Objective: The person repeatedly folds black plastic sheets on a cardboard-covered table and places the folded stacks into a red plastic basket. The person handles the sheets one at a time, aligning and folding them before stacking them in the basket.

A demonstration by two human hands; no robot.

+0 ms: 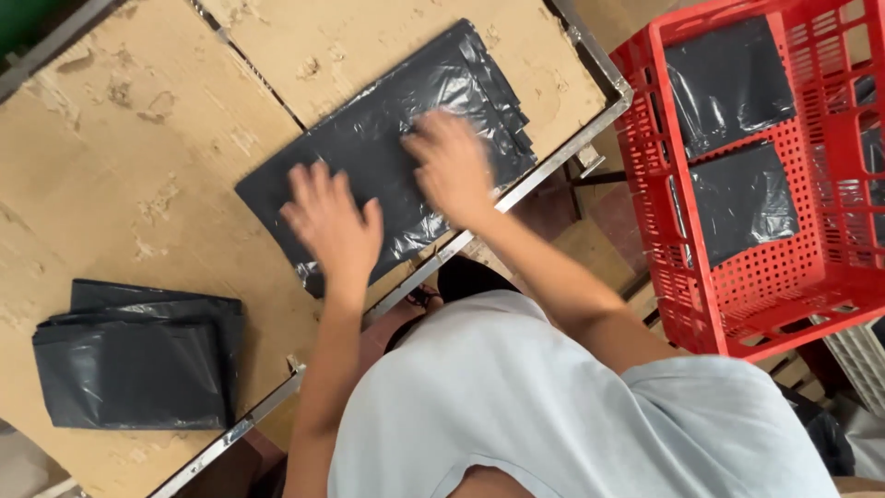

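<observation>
Left hand: my left hand [334, 224] lies flat, fingers spread, palm down on the lower left part of the flat black plastic bag [396, 148]; it grips nothing.
Right hand: my right hand [452, 169] lies flat and open on the same bag, at about 2 o'clock from my left hand; its outline is blurred.
Hands together: both hands are apart from each other, pressing on the one bag.
Bag position: the black plastic bag lies flat on the cardboard-covered desk [120, 157], slanted, its lower edge just beside the metal rim [544, 171] of the desk.
Stack: a pile of folded black plastic bags [138, 360] lies on the desk at 8 o'clock from my left hand, well apart from it.
Crate: a red perforated plastic crate [664, 221] stands off the desk at 3 o'clock from my right hand, with folded black bags [742, 198] inside.
Clothing: light grey shirt [553, 415] at the bottom of the view.
</observation>
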